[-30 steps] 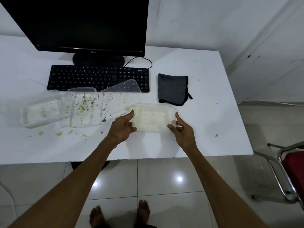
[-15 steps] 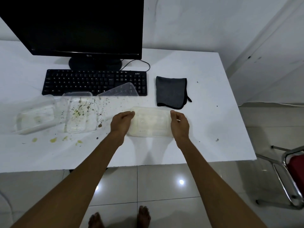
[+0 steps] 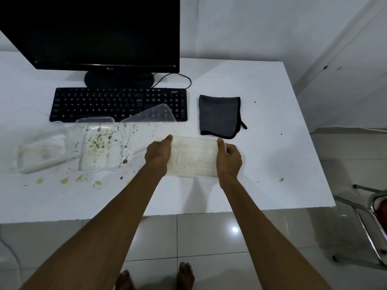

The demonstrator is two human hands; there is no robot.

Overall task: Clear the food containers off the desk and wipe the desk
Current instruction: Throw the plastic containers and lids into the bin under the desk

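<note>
While gripped, container between fingers

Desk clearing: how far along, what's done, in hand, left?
Done: nothing visibly; no container is off the desk yet.
In hand: left hand and right hand grip the ends of one greasy clear container.
Left: two clear containers and a lid leaning on the keyboard, then wiping the food spatter; the grey cloth lies folded, untouched.
</note>
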